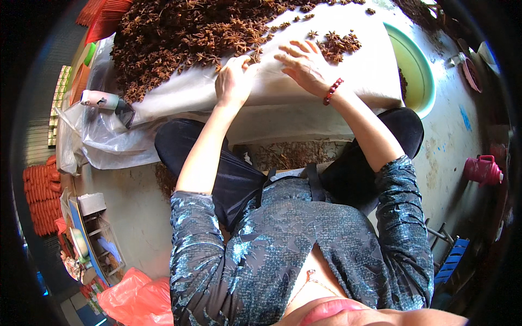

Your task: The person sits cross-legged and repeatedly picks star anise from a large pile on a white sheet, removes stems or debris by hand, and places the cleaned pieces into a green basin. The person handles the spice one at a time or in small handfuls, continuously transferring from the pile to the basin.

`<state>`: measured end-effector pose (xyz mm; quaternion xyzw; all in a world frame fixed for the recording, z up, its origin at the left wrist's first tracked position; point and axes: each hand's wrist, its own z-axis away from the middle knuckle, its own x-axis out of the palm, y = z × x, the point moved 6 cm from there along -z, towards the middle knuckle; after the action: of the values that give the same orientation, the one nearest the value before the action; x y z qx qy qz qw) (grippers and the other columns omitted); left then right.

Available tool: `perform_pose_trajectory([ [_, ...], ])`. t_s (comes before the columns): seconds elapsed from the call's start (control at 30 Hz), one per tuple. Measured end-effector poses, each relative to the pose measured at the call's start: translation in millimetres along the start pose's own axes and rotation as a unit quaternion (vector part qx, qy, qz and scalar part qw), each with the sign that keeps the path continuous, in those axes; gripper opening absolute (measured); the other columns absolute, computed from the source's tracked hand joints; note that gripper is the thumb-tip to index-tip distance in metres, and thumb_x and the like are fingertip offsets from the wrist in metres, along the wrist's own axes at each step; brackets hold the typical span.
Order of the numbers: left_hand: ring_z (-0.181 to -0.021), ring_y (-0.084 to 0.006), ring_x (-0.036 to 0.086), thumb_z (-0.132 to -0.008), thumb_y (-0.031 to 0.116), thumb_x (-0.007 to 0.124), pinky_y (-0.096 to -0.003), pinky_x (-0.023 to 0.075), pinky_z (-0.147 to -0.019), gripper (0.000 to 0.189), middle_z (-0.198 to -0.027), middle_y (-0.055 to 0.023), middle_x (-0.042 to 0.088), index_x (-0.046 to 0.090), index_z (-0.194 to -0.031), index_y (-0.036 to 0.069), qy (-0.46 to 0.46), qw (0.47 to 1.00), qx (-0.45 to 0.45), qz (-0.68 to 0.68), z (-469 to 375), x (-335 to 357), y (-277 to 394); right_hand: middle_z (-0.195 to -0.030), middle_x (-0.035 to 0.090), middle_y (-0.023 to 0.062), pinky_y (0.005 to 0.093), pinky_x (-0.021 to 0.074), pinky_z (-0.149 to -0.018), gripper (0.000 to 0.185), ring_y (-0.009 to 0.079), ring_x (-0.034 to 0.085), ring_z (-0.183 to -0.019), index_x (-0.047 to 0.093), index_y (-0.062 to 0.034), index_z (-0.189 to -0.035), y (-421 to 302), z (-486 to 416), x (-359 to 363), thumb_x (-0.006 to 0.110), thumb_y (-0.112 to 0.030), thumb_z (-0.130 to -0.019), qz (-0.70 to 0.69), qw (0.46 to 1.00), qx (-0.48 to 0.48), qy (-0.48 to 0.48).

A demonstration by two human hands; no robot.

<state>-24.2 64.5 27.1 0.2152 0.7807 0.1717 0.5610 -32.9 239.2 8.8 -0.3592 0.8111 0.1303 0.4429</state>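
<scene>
A large heap of dried star anise covers the far left of a white cloth-covered work surface. At the heap's near edge is my left hand, its fingers curled by some loose pods. Whether it has one between its fingertips cannot be made out. My right hand, with a red bead bracelet on the wrist, hovers over the white cloth, fingers spread and nothing in them. Just beyond its fingers lies a small separate group of star anise. A few single pods are scattered between heap and group.
A pale green basin stands right of the work surface, with dark pieces inside. Clear plastic sheeting and a can-like cylinder lie at left. Stem debris covers the floor between my knees. A pink jug stands far right.
</scene>
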Motion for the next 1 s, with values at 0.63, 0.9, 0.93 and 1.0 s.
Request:
perform_pose_trajectory([
  [0.63,-0.063,-0.0177,0.061,-0.084,0.02,0.062,-0.0305,0.0472,-0.061,0.014,-0.072,-0.0112,0.066,0.066,-0.085,0.006,-0.059,0.994,0.038,0.078,-5.6,4.8,21.3,-0.126,0.052,0.0118,0.0401,0.0449,-0.091,0.04,0.026,0.053,-0.109,0.052,-0.0102,-0.124,-18.5,-10.8,-13.1,0.061,-0.021,-0.087,-0.037,0.998,0.027,0.048],
  [0.9,-0.063,-0.0279,0.063,-0.085,0.017,0.059,-0.0381,0.048,-0.058,0.011,-0.071,-0.0124,0.064,0.063,-0.085,0.008,-0.072,0.99,0.119,0.021,28.7,9.6,56.8,-0.089,0.064,0.006,0.0267,0.0511,-0.069,0.017,0.0144,0.06,-0.075,0.066,-0.0051,-0.098,2.5,20.3,6.9,0.058,-0.018,-0.091,-0.58,0.778,0.242,-0.022],
  [0.93,-0.065,-0.0287,0.064,-0.084,0.018,0.059,-0.0388,0.0483,-0.059,0.011,-0.071,-0.013,0.064,0.063,-0.084,0.008,-0.063,0.99,0.126,0.016,31.4,10.1,62.2,-0.088,0.063,0.0041,0.0225,0.0504,-0.066,0.019,0.0108,0.06,-0.074,0.064,-0.0036,-0.098,0.0,25.0,-11.2,0.06,-0.021,-0.09,-0.635,0.721,0.277,-0.021],
  [1.0,-0.067,-0.0294,0.064,-0.083,0.019,0.06,-0.0393,0.0487,-0.061,0.011,-0.072,-0.0135,0.064,0.064,-0.083,0.008,-0.084,0.989,0.12,-0.014,35.7,17.1,63.7,-0.089,0.064,0.004,0.0211,0.05,-0.068,0.021,0.0101,0.06,-0.076,0.064,-0.0031,-0.1,7.7,34.2,-13.6,0.059,-0.021,-0.091,-0.75,0.591,0.297,0.008],
])
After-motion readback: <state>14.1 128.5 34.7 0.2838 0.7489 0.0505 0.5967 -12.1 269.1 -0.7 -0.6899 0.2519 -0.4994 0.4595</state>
